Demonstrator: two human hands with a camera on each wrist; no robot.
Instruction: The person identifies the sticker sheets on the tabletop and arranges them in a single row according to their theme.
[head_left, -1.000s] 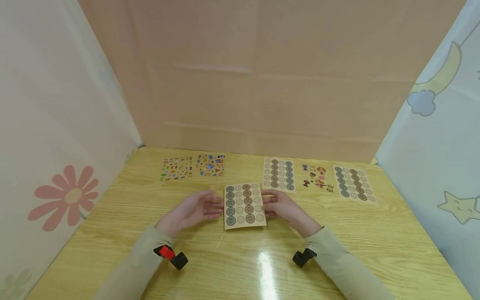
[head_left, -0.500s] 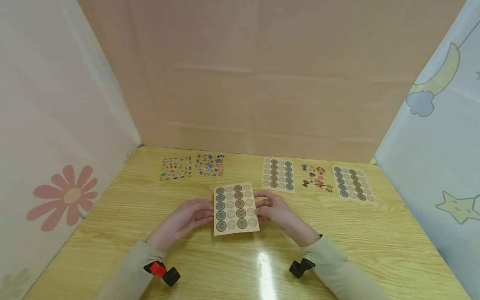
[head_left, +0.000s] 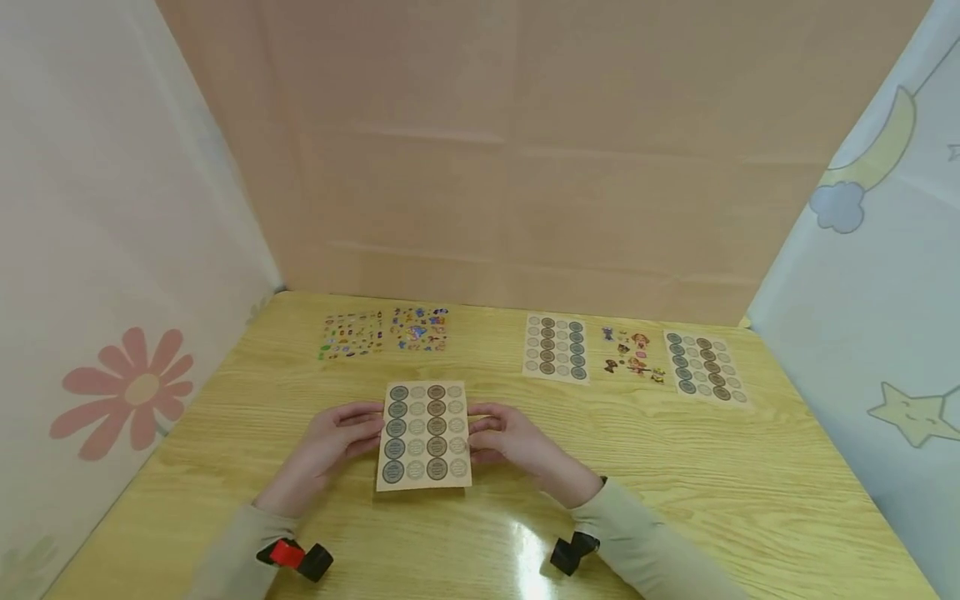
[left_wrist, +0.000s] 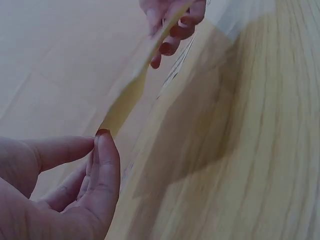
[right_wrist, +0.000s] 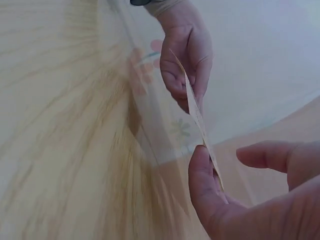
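Observation:
A cream sheet of round stickers (head_left: 426,433), in grey, brown and pale columns, is lifted over the table between both hands. My left hand (head_left: 333,446) pinches its left edge between thumb and fingertips; the left wrist view shows the pinch on the sheet's edge (left_wrist: 125,107). Against the right edge lie the fingers of my right hand (head_left: 517,446). In the right wrist view the right thumb stands apart from the sheet (right_wrist: 196,112), while the fingers touch its underside. The sheet bends slightly in the left wrist view.
Toward the back left of the wooden table (head_left: 675,500) lie two colourful small-sticker sheets (head_left: 351,336) (head_left: 418,330). At the back right are two round-sticker sheets (head_left: 557,348) (head_left: 707,367) with a cartoon sticker sheet (head_left: 633,356) between them. A brown paper wall (head_left: 510,167) rises behind.
Both hands and the sheet have moved left and toward the person. My left hand, earlier beside the sheet with fingers extended, now pinches its edge. The other sheets stay put.

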